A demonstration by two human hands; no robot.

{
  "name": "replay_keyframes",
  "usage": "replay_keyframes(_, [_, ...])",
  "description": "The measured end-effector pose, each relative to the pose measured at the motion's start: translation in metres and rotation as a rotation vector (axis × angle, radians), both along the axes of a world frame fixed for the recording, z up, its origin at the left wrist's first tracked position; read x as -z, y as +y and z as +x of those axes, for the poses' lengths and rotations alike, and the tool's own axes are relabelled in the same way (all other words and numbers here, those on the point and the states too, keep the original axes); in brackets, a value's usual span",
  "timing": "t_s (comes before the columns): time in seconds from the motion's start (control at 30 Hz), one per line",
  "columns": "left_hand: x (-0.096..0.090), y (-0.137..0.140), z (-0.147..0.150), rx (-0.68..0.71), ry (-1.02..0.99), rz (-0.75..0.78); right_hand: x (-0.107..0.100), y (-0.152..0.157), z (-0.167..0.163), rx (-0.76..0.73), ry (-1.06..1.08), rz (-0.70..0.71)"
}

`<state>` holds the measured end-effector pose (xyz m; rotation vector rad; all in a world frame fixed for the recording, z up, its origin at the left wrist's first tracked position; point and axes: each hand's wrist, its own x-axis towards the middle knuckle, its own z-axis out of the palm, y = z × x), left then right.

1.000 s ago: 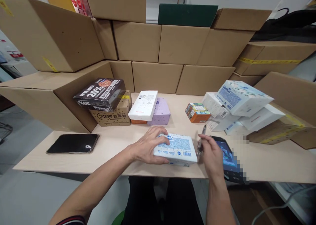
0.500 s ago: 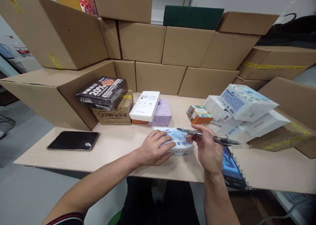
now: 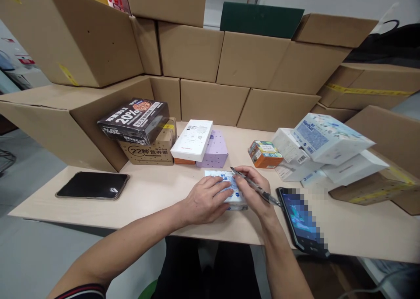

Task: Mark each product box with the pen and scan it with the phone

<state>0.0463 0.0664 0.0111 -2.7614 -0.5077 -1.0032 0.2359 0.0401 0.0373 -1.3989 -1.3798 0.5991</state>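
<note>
A white and blue soft pack of tissues [image 3: 236, 193] lies on the table in front of me. My left hand [image 3: 208, 198] is laid over its left end, fingers across the top and thumb at the near side, holding it. My right hand [image 3: 254, 189] grips a pen [image 3: 252, 184] with a dark, partly clear barrel, slanting up to the left. The pen's tip is over the pack's far edge; I cannot tell whether it touches. The right hand is against the pack's right end and hides part of it.
A dark phone-like device [image 3: 300, 222], partly pixelated, lies right of my right hand. Another phone [image 3: 93, 185] lies far left. Behind stand a white box [image 3: 193, 139] on a purple box [image 3: 215, 150], a small orange box [image 3: 265, 154], stacked tissue packs [image 3: 331, 137], food boxes [image 3: 134, 122] and cardboard cartons [image 3: 210, 100].
My right hand has moved left with the pen, from beside the pack to its right end. More of the device on the right now shows. My left hand stays on the pack.
</note>
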Motion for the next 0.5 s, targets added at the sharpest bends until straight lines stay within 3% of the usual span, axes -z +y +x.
replay_keyframes(0.23, [-0.0019,-0.0002,-0.0001,0.011,-0.016,-0.009,0.0024,-0.0005,-0.0049,0.104,-0.071,0.041])
replay_keyframes(0.5, [-0.0042,-0.0012,0.0005,0.011,-0.009,-0.011,0.0028,-0.0005,-0.0057,0.087,-0.112,0.049])
